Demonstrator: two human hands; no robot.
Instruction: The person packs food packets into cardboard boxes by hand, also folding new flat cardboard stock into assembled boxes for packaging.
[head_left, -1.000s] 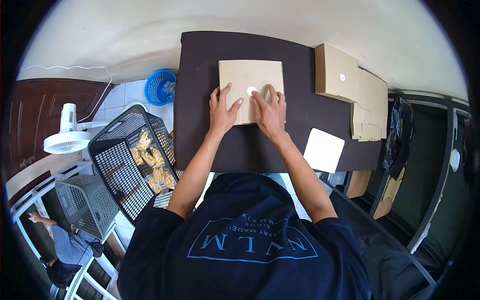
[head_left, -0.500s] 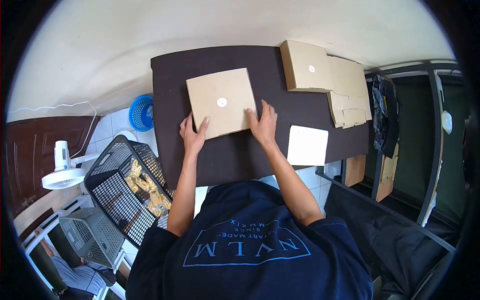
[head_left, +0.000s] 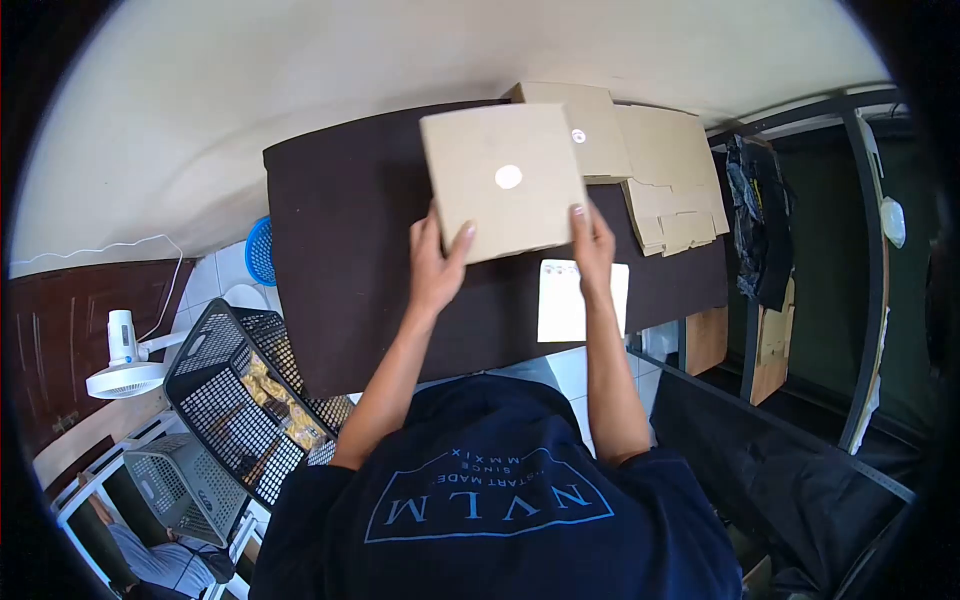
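A closed brown cardboard box with a round white sticker on its lid is held between my two hands, apparently raised above the dark tabletop. My left hand grips its near left corner, thumb on top and fingers along the side. At the near right corner, my right hand holds it the same way. Behind it, partly covered from view, sits a second cardboard box with a similar sticker. A white sheet lies near my right forearm, with small marks along its top edge.
Flattened cardboard lies at the table's right end. To the left on the floor stand a dark crate with yellow packets, a grey basket and a blue basket. A white fan is farther left. A person's leg shows at lower left.
Both hands have lifted the box and carried it right, toward the second box, which it now partly hides. My view has also shifted slightly.
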